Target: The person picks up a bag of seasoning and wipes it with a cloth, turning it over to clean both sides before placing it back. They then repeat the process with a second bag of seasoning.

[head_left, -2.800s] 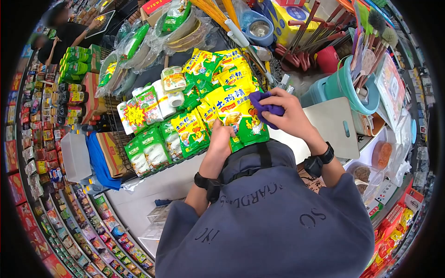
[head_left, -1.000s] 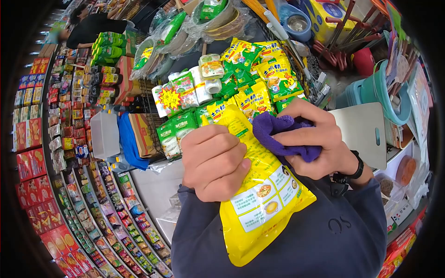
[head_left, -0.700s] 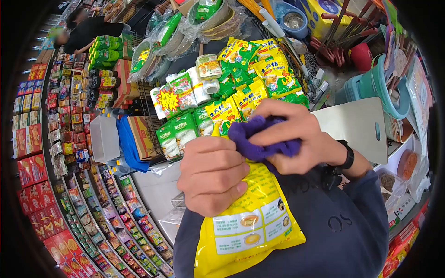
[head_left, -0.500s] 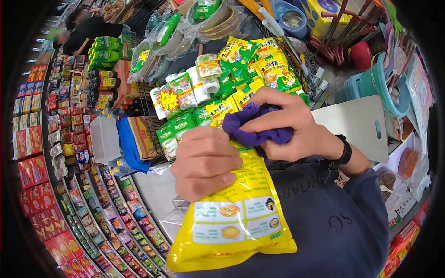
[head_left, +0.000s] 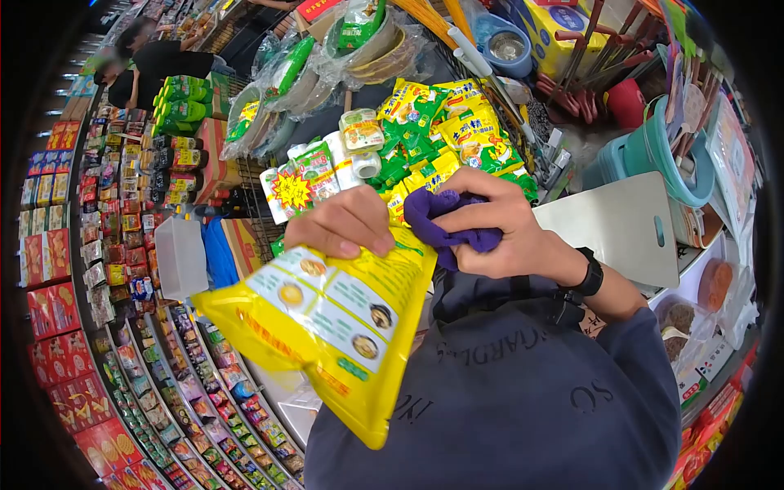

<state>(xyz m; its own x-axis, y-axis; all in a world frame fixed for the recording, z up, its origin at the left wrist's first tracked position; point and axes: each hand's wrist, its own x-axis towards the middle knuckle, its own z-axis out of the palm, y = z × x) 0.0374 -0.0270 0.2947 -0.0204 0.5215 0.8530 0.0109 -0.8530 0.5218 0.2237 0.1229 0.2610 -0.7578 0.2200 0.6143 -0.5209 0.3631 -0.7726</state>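
L hand (head_left: 343, 224) clamped on upper edge of yellow pouch (head_left: 327, 318), which hangs tilted, printed panels toward viewer, before the dark shirt (head_left: 531, 392); R hand (head_left: 498, 216) grips bunched purple cloth (head_left: 423, 216) at pouch's upper corner, hands near but apart; whether cloth touches pouch can't be told. If wiping is the step (judged), best done w/ firm edge grip, film taut w/o creasing, & cloth spread flatter, drawn edge to edge. Beyond: dark display surface (head_left: 318, 121) w/ yellow-green bags (head_left: 478, 137) & white packs (head_left: 327, 181); at R, cutting board (head_left: 612, 220) & teal bucket (head_left: 651, 151); at L, red boxes (head_left: 53, 306), w/ 2 ppl (head_left: 171, 61) in bkgd
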